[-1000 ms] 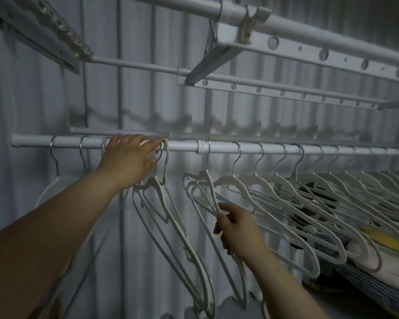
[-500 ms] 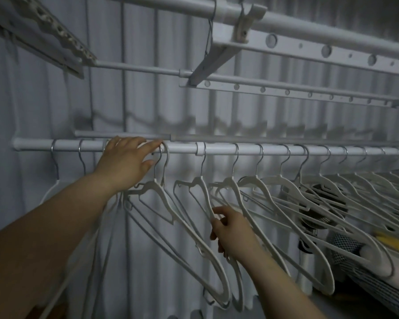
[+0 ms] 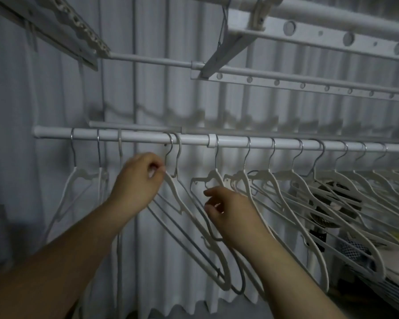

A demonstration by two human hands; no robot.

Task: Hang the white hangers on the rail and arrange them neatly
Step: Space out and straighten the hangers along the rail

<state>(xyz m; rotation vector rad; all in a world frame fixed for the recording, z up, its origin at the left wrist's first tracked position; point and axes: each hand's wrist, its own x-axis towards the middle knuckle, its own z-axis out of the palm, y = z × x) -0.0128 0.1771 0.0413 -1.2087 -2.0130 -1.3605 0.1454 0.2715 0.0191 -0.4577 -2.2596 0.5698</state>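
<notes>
The left hand (image 3: 136, 180), a second ago resting on the rail (image 3: 148, 137), now pinches a paired white hanger (image 3: 173, 189) beneath it, while the right hand (image 3: 228, 208) loosens its grip, fingers released, spacing underway.

The scene is dim and bluish-grey, with flat, low contrast. Soft light falls from the front and above, casting a blurred row of shadows on the corrugated wall (image 3: 217, 107) just above the rail (image 3: 148, 137). The left hand (image 3: 136, 183) and right hand (image 3: 228, 208) are slightly smeared by motion. Wide-angle distortion bends the upper bars (image 3: 309, 17) near the edges, and the lower right corner is soft and murky. No glare shows.
</notes>
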